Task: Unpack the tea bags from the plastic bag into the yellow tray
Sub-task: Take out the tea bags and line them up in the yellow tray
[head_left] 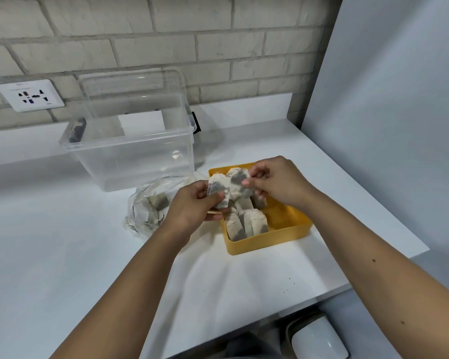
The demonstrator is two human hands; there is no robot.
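A yellow tray [270,242] stands on the white counter, right of centre, with several pale tea bags [246,224] lined up along its left side. Just above the tray's left end, my left hand [195,208] grips a tea bag [217,189] between thumb and fingers. My right hand [275,182] pinches a second tea bag [237,185] right beside the first; the two bags touch. The crumpled clear plastic bag [148,211] lies left of the tray, with more tea bags inside, partly hidden by my left wrist.
A clear plastic storage box [130,149] with its lid raised stands behind the bag. A wall socket [30,95] sits on the brick wall at the left. The counter's right edge [389,216] runs close past the tray, beside a grey panel; a white bin [319,338] stands below.
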